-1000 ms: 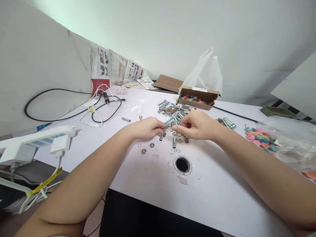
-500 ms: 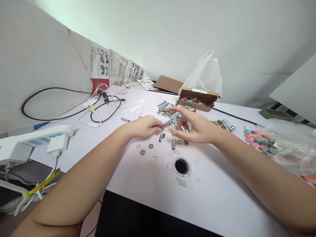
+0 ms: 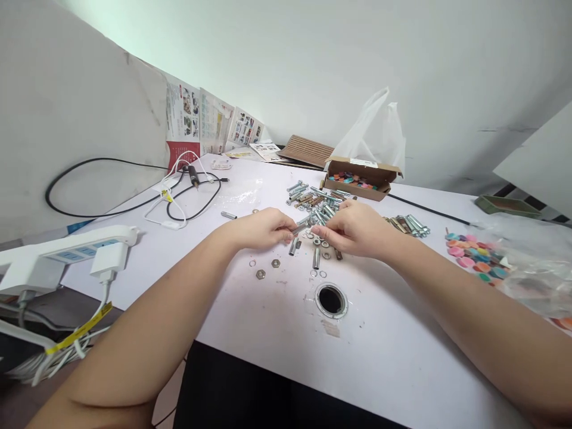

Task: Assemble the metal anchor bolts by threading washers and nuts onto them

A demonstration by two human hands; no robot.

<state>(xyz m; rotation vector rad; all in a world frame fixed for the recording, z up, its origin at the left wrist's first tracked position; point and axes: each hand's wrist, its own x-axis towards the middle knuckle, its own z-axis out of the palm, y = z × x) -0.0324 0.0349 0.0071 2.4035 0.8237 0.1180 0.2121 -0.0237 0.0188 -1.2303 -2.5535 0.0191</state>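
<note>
My left hand (image 3: 270,229) pinches a silvery metal bolt (image 3: 302,227) between thumb and fingers, its far end pointing right. Closed at that far end is my right hand (image 3: 355,227), its thumb along the near side and the other fingers curled. Whether a small washer or nut sits in the right fingertips is hidden. Below the hands lie a metal sleeve (image 3: 294,246), a second sleeve (image 3: 316,258), a hex nut (image 3: 260,274), another hex nut (image 3: 276,263) and thin ring washers (image 3: 322,274). Just behind is a heap of bolts (image 3: 308,195).
A round hole (image 3: 331,300) opens in the white table (image 3: 268,322). Farther back stands a cardboard box (image 3: 357,179) of coloured pieces. More bolts (image 3: 409,225) and coloured discs (image 3: 476,256) lie rightward. Cables (image 3: 179,202) and a power strip (image 3: 71,250) are leftward.
My right hand has come down and its spread fingers have closed at the end of the bolt. My left hand keeps its hold in nearly the same place.
</note>
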